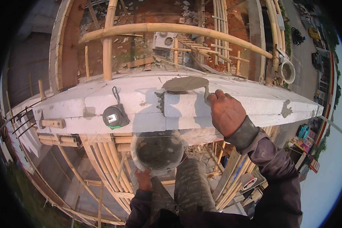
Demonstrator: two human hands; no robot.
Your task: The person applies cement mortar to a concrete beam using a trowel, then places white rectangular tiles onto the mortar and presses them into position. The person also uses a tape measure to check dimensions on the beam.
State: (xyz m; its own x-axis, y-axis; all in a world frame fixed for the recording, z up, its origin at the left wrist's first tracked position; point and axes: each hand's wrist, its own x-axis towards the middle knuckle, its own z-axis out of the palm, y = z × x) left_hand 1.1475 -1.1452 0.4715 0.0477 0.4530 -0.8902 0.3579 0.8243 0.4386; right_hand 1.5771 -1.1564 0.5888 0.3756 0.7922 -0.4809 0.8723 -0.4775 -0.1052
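My right hand (227, 113) is closed round the handle of a trowel (187, 83). Grey mortar coats its blade, which lies level at the top of a white block wall (262, 100). Wet mortar (160, 102) clings to the end face of a block just left of the blade. Below the wall, my left hand (143, 179) grips the near rim of a round bucket (134, 154). Grey mortar (159, 150) shows inside it. Left of the trowel, a black tape measure (116, 116) with a green edge rests on the wall.
A hammer (52, 122) with a wooden handle lies at the wall's left end. A bamboo pole (167, 27) crosses beyond the wall, and bamboo scaffolding (110, 167) stands below on my side. Another bucket (288, 71) is at the far right. The ground lies well below.
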